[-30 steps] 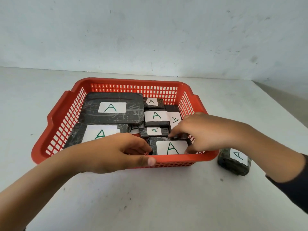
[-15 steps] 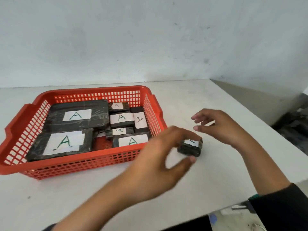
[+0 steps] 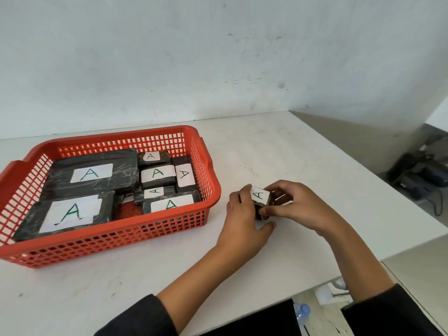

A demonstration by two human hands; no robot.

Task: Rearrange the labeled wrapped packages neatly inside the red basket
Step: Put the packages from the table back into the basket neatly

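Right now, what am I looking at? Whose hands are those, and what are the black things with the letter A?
There is no machine here, just a person. The picture comes from a camera worn on the person's head, looking forward and down, so you see their own arms reaching out. The left hand and the right hand together hold one small black wrapped package with a white label marked A, just above or on the white table; I cannot tell which. Beside them, further left, sits a red basket with more wrapped packages inside, two big ones and several small ones, each with an A label. There is a bare red gap near the front of the basket.
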